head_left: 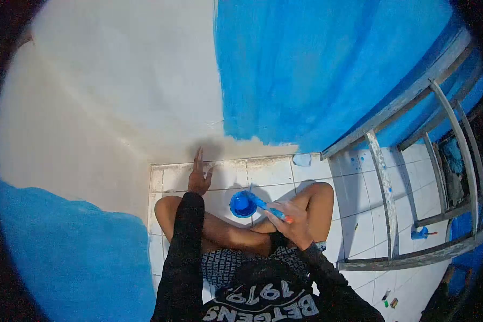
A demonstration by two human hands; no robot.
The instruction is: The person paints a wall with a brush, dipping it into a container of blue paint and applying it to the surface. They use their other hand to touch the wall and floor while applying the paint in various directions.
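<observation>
My right hand (292,225) is wrapped around a paintbrush (259,202) covered in blue paint, with an orange bit of handle showing by my fingers. Its bristle end reaches the rim of a small blue paint container (243,210) on the floor in front of my crossed legs. Blue paint is visible inside the container. My left hand (199,177) is raised near the foot of the wall, fingers stretched out and holding nothing. Ahead of me the wall is part unpainted white (161,70) and part blue (306,70), meeting at an upright edge.
A paint-spattered ladder (382,182) stands to the right. Beyond it, a small blue item with a reddish handle (423,233) lies on the white tiles (354,228). Small objects (390,300) lie at the lower right. The left wall has blue paint (75,247) low down.
</observation>
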